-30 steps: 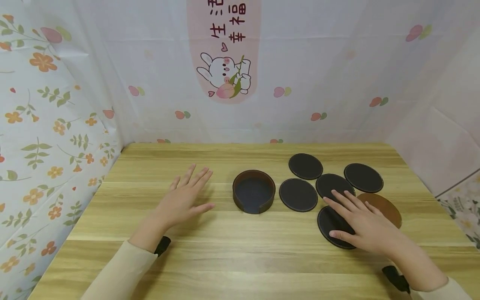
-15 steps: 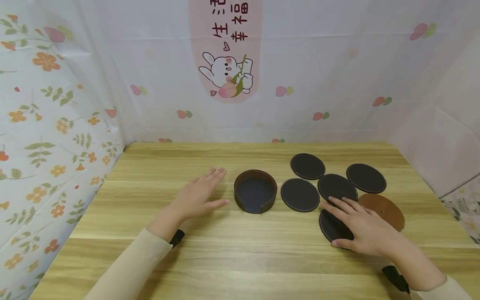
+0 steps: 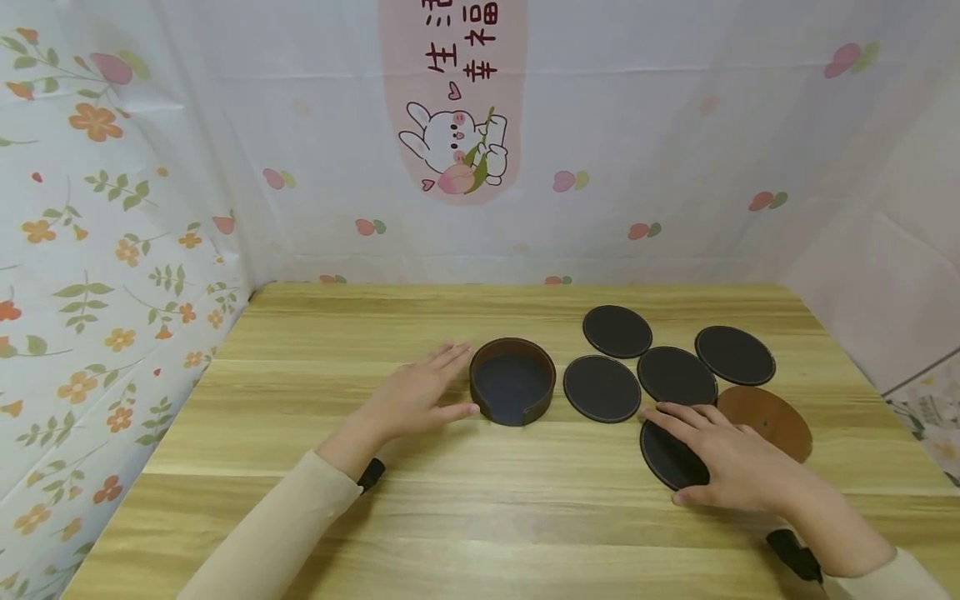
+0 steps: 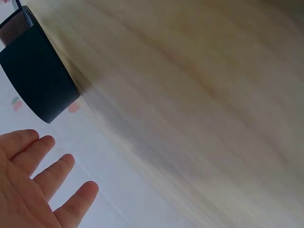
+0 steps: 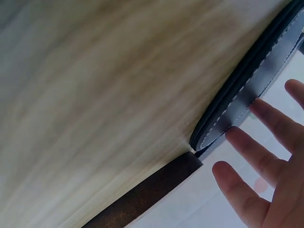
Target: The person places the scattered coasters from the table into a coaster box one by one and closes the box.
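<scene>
A round dark coaster holder [image 3: 512,408] with a brown inner wall and a notch at its front stands mid-table. Beside its left wall is my left hand [image 3: 416,398], fingers extended and thumb pointing toward the notch; the left wrist view shows these fingers apart from the holder's dark side [image 4: 38,71]. My right hand [image 3: 735,462] hovers low over a black round coaster [image 3: 667,454], thumb near its front edge, and covers part of it. In the right wrist view, straight spread fingers [image 5: 256,152] overlap the white-stitched rim of a black coaster [image 5: 237,109].
Several other black coasters, one of them [image 3: 602,389] right of the holder, lie flat toward the back right. A brown disc [image 3: 768,421] lies beyond my right hand. Printed cloth [image 3: 637,150] hangs behind the wooden table [image 3: 480,517] and along its left side.
My left hand has moved right, up to the holder's left side, its fingers drawing closer together. The right hand has shifted slightly toward me and lower over the near black coaster.
</scene>
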Demonstrator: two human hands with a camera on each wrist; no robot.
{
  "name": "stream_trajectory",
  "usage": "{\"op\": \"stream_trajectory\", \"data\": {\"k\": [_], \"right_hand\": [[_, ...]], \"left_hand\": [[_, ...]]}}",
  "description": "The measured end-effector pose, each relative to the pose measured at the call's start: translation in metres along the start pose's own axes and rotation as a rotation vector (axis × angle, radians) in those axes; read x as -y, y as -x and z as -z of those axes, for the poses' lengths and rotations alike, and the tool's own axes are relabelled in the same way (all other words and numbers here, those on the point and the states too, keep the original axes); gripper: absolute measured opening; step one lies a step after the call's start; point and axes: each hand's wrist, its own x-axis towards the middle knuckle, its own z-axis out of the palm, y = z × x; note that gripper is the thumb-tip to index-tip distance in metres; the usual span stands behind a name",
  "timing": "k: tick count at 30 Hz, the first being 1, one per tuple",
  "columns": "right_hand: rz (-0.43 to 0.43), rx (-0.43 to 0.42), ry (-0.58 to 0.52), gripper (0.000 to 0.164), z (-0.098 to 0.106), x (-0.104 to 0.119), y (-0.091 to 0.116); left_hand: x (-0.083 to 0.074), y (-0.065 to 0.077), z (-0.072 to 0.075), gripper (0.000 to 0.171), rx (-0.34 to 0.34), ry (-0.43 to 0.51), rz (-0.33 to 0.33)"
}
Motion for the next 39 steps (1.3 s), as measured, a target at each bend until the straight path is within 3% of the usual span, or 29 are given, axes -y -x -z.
{"op": "stream_trajectory", "data": {"k": [11, 22, 31, 39], "right_hand": [[-0.046, 0.064, -0.022, 0.108, 0.004, -0.003, 0.001], [-0.038, 0.108, -0.048, 0.098, 0.005, 0.001, -0.006], [-0.050, 0.108, -0.070, 0.093, -0.001, 0.001, -0.008], [-0.025, 0.092, -0.105, 0.091, 0.000, -0.001, -0.006]], "left_hand": [[-0.004, -0.009, 0.000, 0.082, 0.027, -0.015, 0.005], [-0.006, -0.012, 0.001, 0.080, 0.060, -0.028, 0.032], [-0.009, -0.011, -0.001, 0.079, 0.083, -0.039, 0.032], [-0.011, -0.012, -0.003, 0.082, 0.080, -0.035, 0.079]]}}
